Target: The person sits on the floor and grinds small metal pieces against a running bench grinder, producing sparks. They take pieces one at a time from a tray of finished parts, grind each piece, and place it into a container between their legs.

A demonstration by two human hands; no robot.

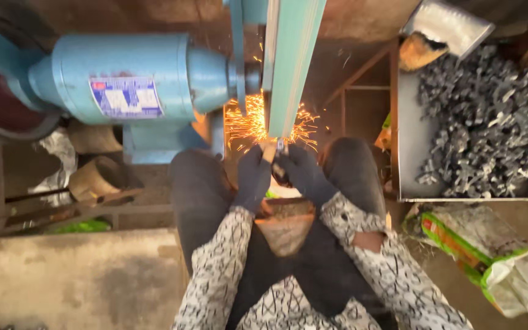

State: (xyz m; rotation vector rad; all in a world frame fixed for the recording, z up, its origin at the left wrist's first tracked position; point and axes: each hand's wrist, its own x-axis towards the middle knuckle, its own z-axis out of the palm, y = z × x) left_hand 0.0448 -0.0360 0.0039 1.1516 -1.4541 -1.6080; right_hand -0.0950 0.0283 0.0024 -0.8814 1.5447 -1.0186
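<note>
Both my hands wear dark gloves and meet in front of a blue belt grinder (285, 67). My left hand (252, 177) and my right hand (304, 174) together pinch a small metal piece (280, 145) against the lower end of the teal grinding belt. Orange sparks (249, 122) spray out to the left and right of the contact point. The blue motor housing (123, 76) sits to the left of the belt. My knees in dark trousers frame the hands.
A metal tray (410, 146) at the right holds several small grey metal parts (484, 116). A white and green sack (496, 263) lies at lower right. A concrete slab (74, 281) sits lower left, with scrap and foil (56, 159) beside the motor.
</note>
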